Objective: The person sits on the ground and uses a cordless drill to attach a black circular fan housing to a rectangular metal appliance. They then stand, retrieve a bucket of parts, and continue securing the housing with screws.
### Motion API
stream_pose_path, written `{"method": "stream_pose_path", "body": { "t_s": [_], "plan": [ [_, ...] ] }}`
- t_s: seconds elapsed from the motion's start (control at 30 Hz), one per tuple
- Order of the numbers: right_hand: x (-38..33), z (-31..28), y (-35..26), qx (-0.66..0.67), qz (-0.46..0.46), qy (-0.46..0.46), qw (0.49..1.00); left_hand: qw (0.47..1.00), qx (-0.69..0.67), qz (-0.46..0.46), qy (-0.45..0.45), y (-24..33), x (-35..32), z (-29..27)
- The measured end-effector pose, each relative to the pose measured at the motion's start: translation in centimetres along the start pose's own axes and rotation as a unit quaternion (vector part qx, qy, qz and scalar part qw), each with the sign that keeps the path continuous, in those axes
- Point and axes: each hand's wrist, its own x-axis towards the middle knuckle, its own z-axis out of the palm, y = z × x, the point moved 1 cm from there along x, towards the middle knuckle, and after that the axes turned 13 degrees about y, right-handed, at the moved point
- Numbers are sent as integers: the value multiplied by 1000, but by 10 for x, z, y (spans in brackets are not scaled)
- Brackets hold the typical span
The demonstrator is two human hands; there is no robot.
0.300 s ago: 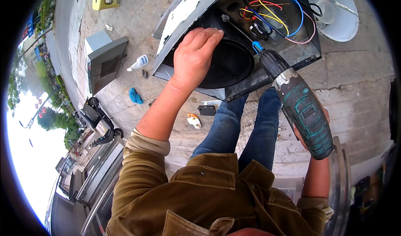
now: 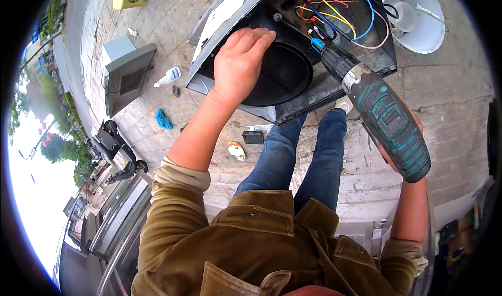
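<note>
Pressing left hand (image 2: 240,63) flat on housing (image 2: 285,73); right hand (image 2: 405,139) grip apparently around drill (image 2: 384,115); wires (image 2: 334,10) inside.

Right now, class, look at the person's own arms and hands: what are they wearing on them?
Both hands, the left hand and the right hand, are bare, with no gloves, rings or watch that I can see. The forearms are bare too. The sleeves of a brown corduroy jacket are pushed up to the elbows, with a lighter beige lining or cuff turned out at each edge.
</note>
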Motion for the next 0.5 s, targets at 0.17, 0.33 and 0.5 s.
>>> {"method": "stream_pose_path", "body": {
  "t_s": [0.17,0.33,0.5],
  "plan": [
    [-9,-13,17,-116,-74,-71,988,1000,0,5,7,1,-3,0],
    [13,-1,-13,244,115,-60,961,1000,6,11,18,2,-5,1],
    [15,8,-27,420,199,-51,884,1000,12,15,21,3,-8,4]
  ]
}}
